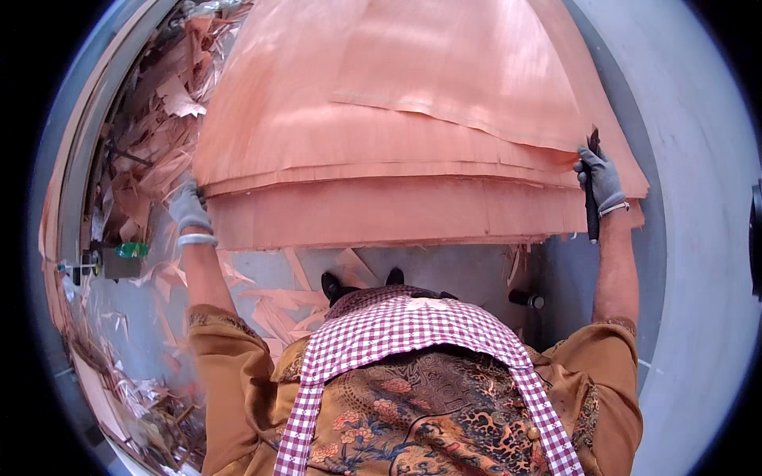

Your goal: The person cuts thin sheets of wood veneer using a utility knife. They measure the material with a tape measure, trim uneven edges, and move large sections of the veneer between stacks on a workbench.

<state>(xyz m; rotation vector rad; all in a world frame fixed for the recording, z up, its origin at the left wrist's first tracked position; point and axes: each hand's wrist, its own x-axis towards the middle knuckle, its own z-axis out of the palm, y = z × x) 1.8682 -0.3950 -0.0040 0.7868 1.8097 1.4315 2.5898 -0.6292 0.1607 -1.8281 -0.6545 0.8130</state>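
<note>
A broad stack of thin reddish wood veneer sheets (381, 210) spreads out in front of me, with the upper sheets set back from the lower ones. My left hand (189, 208), in a grey glove, is closed on the left near corner of an upper veneer sheet (317, 151); its fingertips are partly hidden at the edge. On the right side my gloved right hand (603, 178) is closed round a slim black knife (591, 202), held upright against the sheets' edge. A loose-edged veneer piece (476, 95) lies on top, its corner reaching my right hand.
Torn veneer scraps (147, 159) are heaped along the left side, and more strips (278, 309) litter the floor by my shoes. A green plastic bottle (132, 250) lies at the left. To the right of my feet is a dark cylindrical object (525, 299). A pale wall-like surface (698, 198) curves along the right.
</note>
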